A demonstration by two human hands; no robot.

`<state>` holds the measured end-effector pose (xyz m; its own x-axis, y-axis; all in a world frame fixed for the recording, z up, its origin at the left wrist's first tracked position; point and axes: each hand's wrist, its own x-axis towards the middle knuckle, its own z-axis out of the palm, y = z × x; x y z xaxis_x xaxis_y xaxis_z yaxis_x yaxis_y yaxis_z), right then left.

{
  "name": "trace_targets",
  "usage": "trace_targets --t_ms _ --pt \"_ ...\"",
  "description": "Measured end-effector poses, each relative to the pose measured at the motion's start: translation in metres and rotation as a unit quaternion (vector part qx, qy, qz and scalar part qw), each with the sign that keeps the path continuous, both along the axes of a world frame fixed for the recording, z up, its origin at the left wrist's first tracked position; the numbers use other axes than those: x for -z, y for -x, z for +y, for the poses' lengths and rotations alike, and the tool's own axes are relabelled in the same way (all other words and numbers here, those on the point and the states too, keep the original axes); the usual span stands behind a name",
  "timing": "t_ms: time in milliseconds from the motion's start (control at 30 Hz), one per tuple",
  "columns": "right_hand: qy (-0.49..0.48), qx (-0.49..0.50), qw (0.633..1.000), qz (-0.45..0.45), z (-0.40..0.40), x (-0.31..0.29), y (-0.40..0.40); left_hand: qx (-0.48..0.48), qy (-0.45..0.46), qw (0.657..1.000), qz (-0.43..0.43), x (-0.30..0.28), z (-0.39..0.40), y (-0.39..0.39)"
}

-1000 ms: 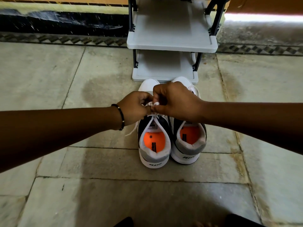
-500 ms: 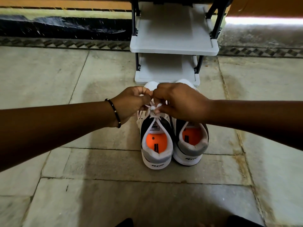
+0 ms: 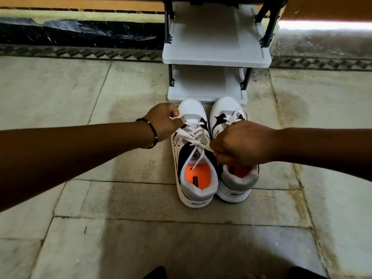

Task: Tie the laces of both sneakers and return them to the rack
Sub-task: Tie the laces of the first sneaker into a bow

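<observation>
Left sneaker (image 3: 196, 158) sits on the stone floor (image 3: 100, 198) just in front of the rack (image 3: 216, 57), toe toward the bottom shelf, heel toward the wearer; right sneaker (image 3: 234, 158) touches it side by side. Laces (image 3: 198, 142) of the left sneaker are drawn out taut from a crossing at mid-tongue: one strand runs up and away to the left hand (image 3: 164, 121), one runs across to the right hand (image 3: 241, 143), and a loose end trails down into the orange-lined opening. Right sneaker's laces (image 3: 234, 117) lie slack near its toe; cannot tell whether they are knotted. Judgement: the step in hand is cinching the knot on the left sneaker. To do it well, pull both strands evenly and outward, low over the tongue, so the crossing seats flat without skewing; keep the trailing end out of the shoe mouth before forming loops. Left hand's grip is closed, fingers curled and pinching the lace beside the toe box, wrist with a dark bracelet (image 3: 151, 133) turned inward, forearm reaching in level from the side away from the right sneaker. Right hand's grip is likewise closed on its strand, knuckles up, hovering over the right sneaker's collar, forearm level.
</observation>
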<state>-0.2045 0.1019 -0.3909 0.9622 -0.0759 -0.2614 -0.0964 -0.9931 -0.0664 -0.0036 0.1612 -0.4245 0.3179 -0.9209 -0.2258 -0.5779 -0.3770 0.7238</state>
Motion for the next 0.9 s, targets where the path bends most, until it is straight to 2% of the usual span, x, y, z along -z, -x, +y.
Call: trace_targets --t_ms 67,133,233,267,500,700,800,833,900 --pt "0.002 -0.006 1.0 0.005 0.0 0.0 -0.001 0.005 0.01 1.0 -0.019 0.001 -0.006 0.0" --pt "-0.006 -0.011 1.0 -0.004 0.003 0.001 -0.001 0.07 0.035 0.992 -0.096 0.0 -0.008 -0.002" --pt "-0.035 -0.017 0.998 -0.053 0.01 0.006 0.002 0.213 0.041 0.934 -0.285 0.004 -0.004 -0.005" --pt "-0.038 -0.013 0.998 -0.058 0.011 0.009 0.003 0.235 0.032 0.917 -0.32 0.008 -0.003 -0.006" --pt "0.006 -0.019 0.995 -0.099 0.013 0.017 0.011 0.286 -0.016 0.867 -0.408 0.023 -0.007 -0.005" --pt "0.003 -0.028 0.994 -0.102 0.01 0.017 0.013 0.315 -0.051 0.825 -0.466 0.022 -0.009 0.001" --pt "0.009 -0.028 0.996 -0.084 0.01 0.014 0.008 0.321 -0.049 0.793 -0.515 0.018 -0.009 -0.002" --pt "-0.006 -0.017 0.998 -0.062 0.009 0.012 0.006 0.32 -0.047 0.789 -0.523 0.016 -0.009 -0.003" --pt "-0.027 0.01 1.0 -0.009 0.005 0.005 0.005 0.295 -0.046 0.815 -0.497 0.012 -0.006 -0.005"
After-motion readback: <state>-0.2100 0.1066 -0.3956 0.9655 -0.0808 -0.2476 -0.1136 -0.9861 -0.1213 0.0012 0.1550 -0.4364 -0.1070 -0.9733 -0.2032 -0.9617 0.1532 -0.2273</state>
